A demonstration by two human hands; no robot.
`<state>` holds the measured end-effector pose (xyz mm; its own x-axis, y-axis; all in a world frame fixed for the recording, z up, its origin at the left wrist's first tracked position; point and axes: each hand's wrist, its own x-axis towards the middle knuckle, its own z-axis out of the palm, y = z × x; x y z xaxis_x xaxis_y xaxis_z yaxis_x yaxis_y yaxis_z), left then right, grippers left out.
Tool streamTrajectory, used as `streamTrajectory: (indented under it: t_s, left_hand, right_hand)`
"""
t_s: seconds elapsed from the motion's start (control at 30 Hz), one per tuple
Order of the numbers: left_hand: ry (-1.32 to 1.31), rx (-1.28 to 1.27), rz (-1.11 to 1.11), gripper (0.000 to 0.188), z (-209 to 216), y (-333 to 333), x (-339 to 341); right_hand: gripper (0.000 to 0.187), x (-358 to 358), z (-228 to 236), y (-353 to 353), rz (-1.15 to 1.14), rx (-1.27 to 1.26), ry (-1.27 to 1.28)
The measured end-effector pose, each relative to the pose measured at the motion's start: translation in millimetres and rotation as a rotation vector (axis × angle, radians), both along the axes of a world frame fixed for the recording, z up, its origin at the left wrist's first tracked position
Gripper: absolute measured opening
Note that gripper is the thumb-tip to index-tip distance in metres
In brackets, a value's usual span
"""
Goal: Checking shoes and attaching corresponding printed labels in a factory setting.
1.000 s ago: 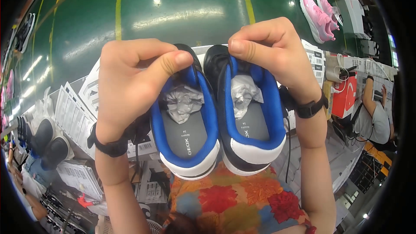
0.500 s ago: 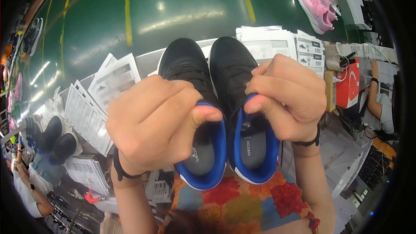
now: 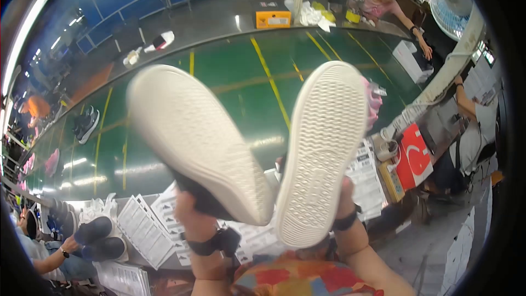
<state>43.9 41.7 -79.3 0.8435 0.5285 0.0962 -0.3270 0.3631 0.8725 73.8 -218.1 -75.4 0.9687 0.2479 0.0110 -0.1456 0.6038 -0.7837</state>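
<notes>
A pair of black sneakers is lifted up in front of me with the white soles facing me. My left hand is closed on the left sneaker, which is tilted and slightly blurred; some of its black upper shows below the sole. The right sneaker stands nearly upright in my right hand, its wavy tread plain to see. Most of the fingers of both hands are hidden behind the shoes. The two heels are close together at the bottom, while the toes spread apart.
Beyond the shoes runs a green conveyor belt with yellow lines, carrying dark sneakers. Printed sheets lie along my side, near dark shoes at left. A red box stands right. Co-workers' arms reach in at both sides.
Both sneakers have been raised and turned over, from openings facing me to soles facing me. My hands have shifted from the shoe collars to behind the shoes. The view has tilted up.
</notes>
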Motion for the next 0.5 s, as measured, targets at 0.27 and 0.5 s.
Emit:
streamTrajectory:
  t_s: [0.27,0.5]
  left_hand:
    - [0.198,-0.303,-0.482,0.082,-13,-46,-5]
    - [0.048,-0.392,-0.665,0.084,-43,-55,-10]
  right_hand:
    - [0.099,-28,3,-17,0.115,-0.016,0.310]
    - [0.101,-47,-13,-33,0.073,0.089,0.218]
